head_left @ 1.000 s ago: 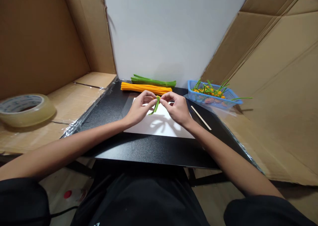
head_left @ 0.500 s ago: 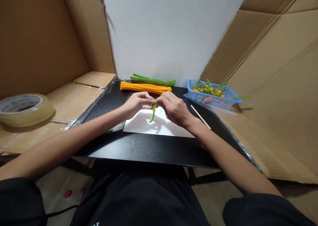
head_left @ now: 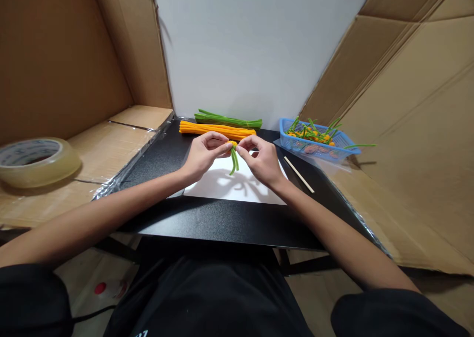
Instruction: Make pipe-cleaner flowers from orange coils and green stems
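Between my two hands is a small orange and green pipe-cleaner piece (head_left: 234,160), its green ends hanging down over a white sheet (head_left: 222,190). Thumb and fingers of my left hand (head_left: 203,153) pinch its orange top from the left. My right hand (head_left: 262,160) pinches it from the right, fingertips close to the left ones. Behind my hands lie a bundle of orange pipe cleaners (head_left: 217,129) and a bundle of green ones (head_left: 229,120). A blue basket (head_left: 318,149) at the right holds several orange and green pieces.
A pale thin stick (head_left: 299,175) lies on the black table (head_left: 222,221) right of the sheet. On the cardboard at the left rests a large roll of clear tape (head_left: 39,163). Cardboard walls stand on both sides. A red-capped bottle (head_left: 111,288) is on the floor.
The piece has turned, so its orange top and two green ends now show apart. My right hand's fingers have shifted, with the thumb now in view. My left hand's grip has risen slightly.
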Demonstrator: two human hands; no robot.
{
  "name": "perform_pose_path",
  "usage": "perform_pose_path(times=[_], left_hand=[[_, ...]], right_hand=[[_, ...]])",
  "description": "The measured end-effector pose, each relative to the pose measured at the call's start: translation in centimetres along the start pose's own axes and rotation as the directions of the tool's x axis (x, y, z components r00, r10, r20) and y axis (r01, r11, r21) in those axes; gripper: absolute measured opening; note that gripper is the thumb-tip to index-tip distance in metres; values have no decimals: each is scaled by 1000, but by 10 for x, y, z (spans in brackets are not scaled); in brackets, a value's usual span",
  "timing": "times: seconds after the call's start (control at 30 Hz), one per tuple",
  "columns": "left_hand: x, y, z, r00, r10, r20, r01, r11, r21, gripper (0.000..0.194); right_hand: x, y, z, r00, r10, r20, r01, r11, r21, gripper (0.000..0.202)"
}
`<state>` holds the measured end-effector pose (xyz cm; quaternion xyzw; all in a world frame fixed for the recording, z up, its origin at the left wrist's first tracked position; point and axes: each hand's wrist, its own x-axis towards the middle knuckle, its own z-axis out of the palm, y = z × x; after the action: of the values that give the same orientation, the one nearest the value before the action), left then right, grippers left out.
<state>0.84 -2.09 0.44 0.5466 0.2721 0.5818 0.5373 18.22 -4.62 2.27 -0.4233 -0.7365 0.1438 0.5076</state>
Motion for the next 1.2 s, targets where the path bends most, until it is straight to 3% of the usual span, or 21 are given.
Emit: perform_pose_path(times=[0.23,0.33,0.47,0.6,0.73,0.8,0.83,0.9,1.0,1.1,1.2], left_hand=[[-5,-1,2,998,48,51,-50,998,35,43],[-8,-1,3,991,123,55,-128,988,92,39],[-12,-2,1,958,277,68,-285,914,290,33],[-15,-1,0,891,434,134,-445,778,444,24],[-13,-1,-4,759,591,274,-633,569,526,15],[-11,-2,-6,728,609,315,-664,514,543,12],[-10,-2,-6,741,596,310,-652,526,546,11],[-7,-2,-7,805,534,258,-580,617,531,13],[-3,-2,-7,903,391,176,-427,785,449,20],[2,-1,-7,947,281,159,-320,882,346,27],[5,-1,-8,961,217,170,-256,931,260,33]], right_hand=[[1,-1,-1,999,36,-21,-35,999,40,16],[1,-3,-1,999,53,-12,-53,998,28,16],[2,-6,-1,990,139,27,-139,990,21,15],[1,-8,2,971,232,56,-235,971,49,15],[-1,-8,6,925,358,130,-375,916,144,18],[-1,-7,7,891,417,181,-448,873,193,19],[0,-6,7,880,430,200,-467,859,211,19],[0,-5,6,897,398,192,-435,872,226,18],[2,-3,2,976,196,94,-209,964,166,9],[4,-1,-6,992,-61,109,56,997,48,11],[6,1,-13,966,-191,174,193,981,4,13]])
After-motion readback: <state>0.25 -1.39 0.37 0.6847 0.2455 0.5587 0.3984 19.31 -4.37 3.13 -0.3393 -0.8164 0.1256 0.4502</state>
